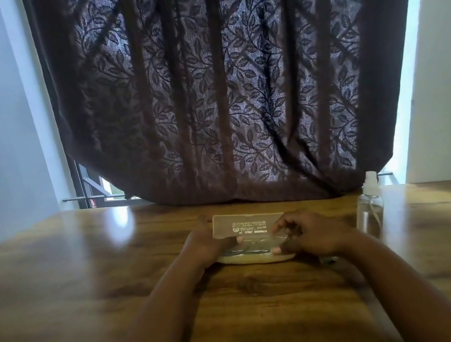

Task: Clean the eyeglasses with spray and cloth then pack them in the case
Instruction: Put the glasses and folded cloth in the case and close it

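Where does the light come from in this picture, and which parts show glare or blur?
In the head view, daylight comes from behind the curtain, so it looks dark and backlit; glare patches lie on the wooden table; the printing on the case lid is blurred; both hands are dim; wide-angle distortion tilts the walls.

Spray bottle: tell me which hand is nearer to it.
Right. The right hand is at the case end beside the spray bottle, not touching it. The left hand grips the case's far end.
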